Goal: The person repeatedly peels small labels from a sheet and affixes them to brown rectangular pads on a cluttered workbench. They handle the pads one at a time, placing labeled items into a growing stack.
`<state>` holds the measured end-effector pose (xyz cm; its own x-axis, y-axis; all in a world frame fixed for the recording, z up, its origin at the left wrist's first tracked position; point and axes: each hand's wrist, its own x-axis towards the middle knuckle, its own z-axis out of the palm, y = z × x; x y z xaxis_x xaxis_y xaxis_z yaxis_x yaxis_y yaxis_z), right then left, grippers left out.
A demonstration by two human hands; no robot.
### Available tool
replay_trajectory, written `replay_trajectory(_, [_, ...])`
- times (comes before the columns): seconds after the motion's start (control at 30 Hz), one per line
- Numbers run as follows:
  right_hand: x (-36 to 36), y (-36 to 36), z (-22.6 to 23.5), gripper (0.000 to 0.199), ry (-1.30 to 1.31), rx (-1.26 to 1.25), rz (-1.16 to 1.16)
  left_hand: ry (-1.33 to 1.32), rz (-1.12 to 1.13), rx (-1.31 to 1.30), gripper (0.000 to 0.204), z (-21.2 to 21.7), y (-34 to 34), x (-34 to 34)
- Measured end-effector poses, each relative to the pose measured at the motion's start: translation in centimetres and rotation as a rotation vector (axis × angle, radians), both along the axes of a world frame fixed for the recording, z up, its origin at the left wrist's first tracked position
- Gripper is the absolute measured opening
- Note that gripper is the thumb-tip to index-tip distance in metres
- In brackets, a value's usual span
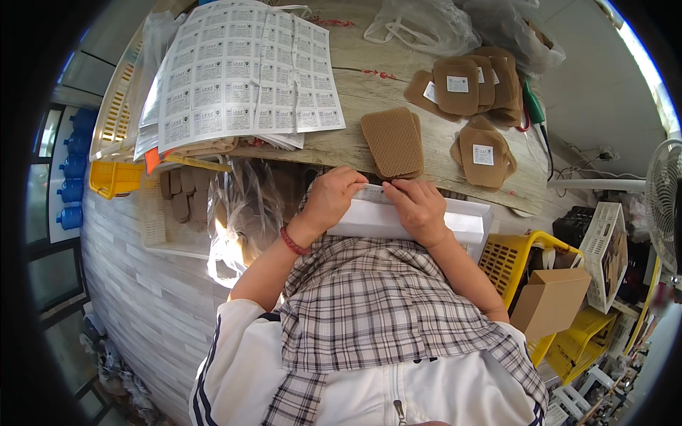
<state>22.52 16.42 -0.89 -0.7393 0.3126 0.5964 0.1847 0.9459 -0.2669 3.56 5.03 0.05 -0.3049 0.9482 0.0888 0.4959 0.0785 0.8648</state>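
Observation:
Over my lap, at the table's front edge, lies a white sheet of labels (373, 217), bent so that a printed strip shows along its top. My left hand (335, 197) pinches this strip at its left, fingertips pressed together. A short way to the right, my right hand (418, 207) grips the same strip between thumb and fingers. Just beyond my hands sits a small stack of brown mesh pads (390, 142) with no label showing. Further right are brown pads with a white label on top, one pile (484, 170) near the edge and a fanned group (455, 106) behind it.
Large printed label sheets (245, 78) cover the table's left side. Clear plastic bags (423, 25) lie at the back. Green-handled scissors or a similar tool (533, 106) rest at the right edge. Yellow crates (504, 266) and a cardboard box (550, 302) stand right; a pad-filled bin (153, 213) stands left.

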Motion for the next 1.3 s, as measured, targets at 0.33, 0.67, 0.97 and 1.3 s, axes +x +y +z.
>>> replay_trajectory(0.33, [-0.2, -0.8, -0.7, 0.035, 0.111, -0.273, -0.02, 0.103, -0.042, 0.032, 0.011, 0.1, 0.6, -0.2])
replay_trajectory(0.67, [-0.6, -0.7, -1.5, 0.016, 0.099, -0.386, -0.061, 0.341, -0.197, 0.24, 0.012, -0.4, 0.6, 0.2])
replay_trajectory(0.97, [-0.4, -0.3, -1.0, 0.013, -0.051, -0.363, -0.018, 0.524, -0.261, 0.267, 0.009, -0.3, 0.6, 0.3])
replay_trajectory(1.3, [-0.9, -1.4, 0.6, 0.02, -0.099, -0.364, 0.019, -0.097, -0.298, -0.161, 0.013, -0.9, 0.6, -1.0])
